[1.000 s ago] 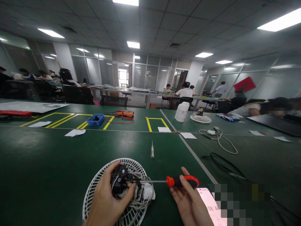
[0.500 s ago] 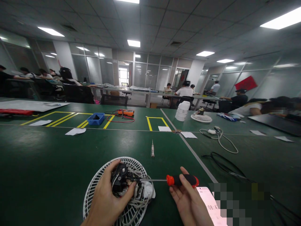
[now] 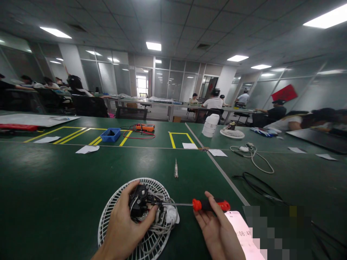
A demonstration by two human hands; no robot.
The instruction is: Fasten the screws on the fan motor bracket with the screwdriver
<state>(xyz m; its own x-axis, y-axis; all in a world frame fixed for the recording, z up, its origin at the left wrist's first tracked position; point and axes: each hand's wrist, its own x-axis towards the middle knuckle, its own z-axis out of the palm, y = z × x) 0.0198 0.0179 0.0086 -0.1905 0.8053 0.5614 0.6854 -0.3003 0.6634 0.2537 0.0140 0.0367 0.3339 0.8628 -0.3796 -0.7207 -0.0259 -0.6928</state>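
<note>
My left hand grips a black fan motor block with white wires, resting on a round white fan grille that lies flat on the green table. My right hand holds the red and black handle of a screwdriver. Its steel shaft runs level to the left and its tip meets the motor block. A small silver pen-like tool lies on the table just beyond the grille.
A phone showing a timer lies by my right wrist. Black and white cables trail to the right. Further back are a blue tray, an orange meter, a white jug, another fan grille and paper slips. Several people sit at far tables.
Both hands stay in place on the motor and screwdriver. My right fingers have shifted a little round the handle, and the view has tilted slightly.
</note>
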